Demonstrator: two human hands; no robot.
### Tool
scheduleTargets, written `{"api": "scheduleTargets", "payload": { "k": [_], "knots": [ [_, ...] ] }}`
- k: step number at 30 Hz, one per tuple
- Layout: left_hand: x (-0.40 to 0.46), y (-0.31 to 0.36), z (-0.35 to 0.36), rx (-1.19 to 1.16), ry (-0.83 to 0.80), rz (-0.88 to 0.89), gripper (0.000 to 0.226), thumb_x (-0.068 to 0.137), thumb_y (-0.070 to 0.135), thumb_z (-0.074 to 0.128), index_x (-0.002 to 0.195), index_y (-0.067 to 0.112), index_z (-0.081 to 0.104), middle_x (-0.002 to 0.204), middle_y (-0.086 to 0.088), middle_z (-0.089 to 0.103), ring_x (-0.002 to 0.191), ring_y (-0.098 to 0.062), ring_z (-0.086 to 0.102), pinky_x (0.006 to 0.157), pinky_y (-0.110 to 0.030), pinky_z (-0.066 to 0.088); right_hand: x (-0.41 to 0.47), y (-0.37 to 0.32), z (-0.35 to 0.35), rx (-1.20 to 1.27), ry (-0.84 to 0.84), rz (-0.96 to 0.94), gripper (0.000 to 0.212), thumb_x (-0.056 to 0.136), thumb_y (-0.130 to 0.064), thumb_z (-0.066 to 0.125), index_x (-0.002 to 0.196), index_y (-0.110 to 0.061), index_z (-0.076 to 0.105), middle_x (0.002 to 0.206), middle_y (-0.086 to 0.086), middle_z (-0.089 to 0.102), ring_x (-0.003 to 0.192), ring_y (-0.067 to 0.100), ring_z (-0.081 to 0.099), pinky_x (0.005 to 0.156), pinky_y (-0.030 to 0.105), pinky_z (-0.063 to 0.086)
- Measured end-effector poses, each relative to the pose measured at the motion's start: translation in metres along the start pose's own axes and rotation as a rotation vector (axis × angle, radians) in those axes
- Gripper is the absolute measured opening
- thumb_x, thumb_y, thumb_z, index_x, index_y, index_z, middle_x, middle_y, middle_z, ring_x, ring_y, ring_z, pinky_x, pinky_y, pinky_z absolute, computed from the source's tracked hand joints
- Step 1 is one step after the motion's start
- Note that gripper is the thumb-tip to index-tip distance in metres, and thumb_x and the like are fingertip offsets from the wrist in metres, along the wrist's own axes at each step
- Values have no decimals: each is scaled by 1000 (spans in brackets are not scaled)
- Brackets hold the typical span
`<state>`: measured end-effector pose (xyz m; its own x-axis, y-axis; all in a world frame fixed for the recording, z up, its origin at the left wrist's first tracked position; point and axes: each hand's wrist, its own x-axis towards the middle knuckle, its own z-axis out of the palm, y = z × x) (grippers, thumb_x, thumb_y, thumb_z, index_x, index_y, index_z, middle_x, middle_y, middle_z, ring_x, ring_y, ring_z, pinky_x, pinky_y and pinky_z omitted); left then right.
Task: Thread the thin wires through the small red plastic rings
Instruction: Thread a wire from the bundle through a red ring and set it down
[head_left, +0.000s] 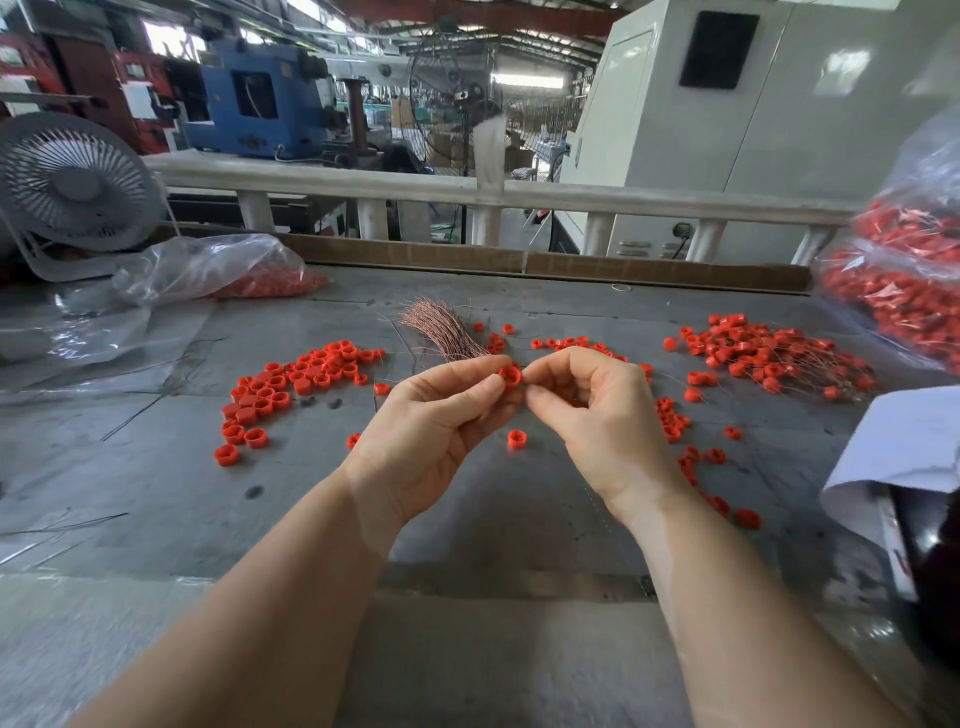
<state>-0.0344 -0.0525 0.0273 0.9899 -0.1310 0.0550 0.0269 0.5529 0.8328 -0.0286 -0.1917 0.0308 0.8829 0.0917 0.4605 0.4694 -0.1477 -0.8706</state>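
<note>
Above the gray table (467, 545), the left hand (431, 421) pinches a little red ring (510, 376) by its sides, and the right hand (597, 415) pinches beside it; the ring looks light, hard and easy to drop.

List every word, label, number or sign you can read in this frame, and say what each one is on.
No text can be read here.
Blue machine: pale patches that may be plates or labels, too blurred to read.
Red panels at far left: light patches, illegible.
White cabinet: small controls near its base, no legible marking.
Red rings, the wire bundle and the plastic bags carry no visible print.
</note>
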Motion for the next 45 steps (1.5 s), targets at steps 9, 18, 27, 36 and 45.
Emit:
{"api": "scheduleTargets", "payload": {
  "k": [9,18,27,36,45],
  "knots": [
    [0,0,1,5,16,4,19,65,2,59,80,4,70,73,-7,72,66,-11,69,61,-17,55,1,2,-1,-15,-6,-9,23,81,1,66,72,-21,66,70,1,66,63,0,59,51,10,46],
    [0,-1,0,72,9,11,20,64,3,61,82,4,69,75,-8,72,70,-14,70,64,-19,56,0,0,-1,-50,-20,-14,28,82,5,62,70,-20,63,66,0,61,56,-6,53,48,5,42],
    [-1,-2,3,44,19,12,24,62,1,61,84,1,69,78,-11,72,73,-16,71,66,-21,57,1,-1,-1,-51,-18,-8,28,83,8,60,71,-18,63,66,3,59,55,-6,52,47,5,41],
    [-1,-1,4,36,25,6,25,63,-2,60,87,-1,67,77,-10,72,72,-15,70,64,-19,56,2,0,0,-58,-21,-2,30,84,9,58,69,-18,61,64,2,57,52,-6,51,46,4,40],
    [-1,-2,4,40,34,20,26,61,-1,61,85,0,67,76,-10,72,72,-15,70,64,-19,56,2,3,-2,-105,-12,-11,33,84,6,59,70,-23,61,66,0,58,54,-7,51,47,4,40]
  ]
}}
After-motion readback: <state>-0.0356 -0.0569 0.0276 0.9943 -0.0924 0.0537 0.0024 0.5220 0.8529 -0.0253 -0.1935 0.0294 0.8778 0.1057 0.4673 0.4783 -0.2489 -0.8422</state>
